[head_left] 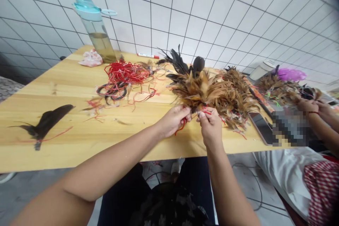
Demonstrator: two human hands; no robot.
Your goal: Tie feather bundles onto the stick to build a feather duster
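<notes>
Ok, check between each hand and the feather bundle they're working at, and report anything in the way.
Nothing visible blocks either one: the left hand and right hand are both at the base of the feather bundle, with red cord at the fingers. The brown feathers lie off to the right.

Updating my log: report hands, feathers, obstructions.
Left hand and right hand pinching red cord. Brown feather bundle fanned out just beyond them. Feather pile crowding its right side.
</notes>
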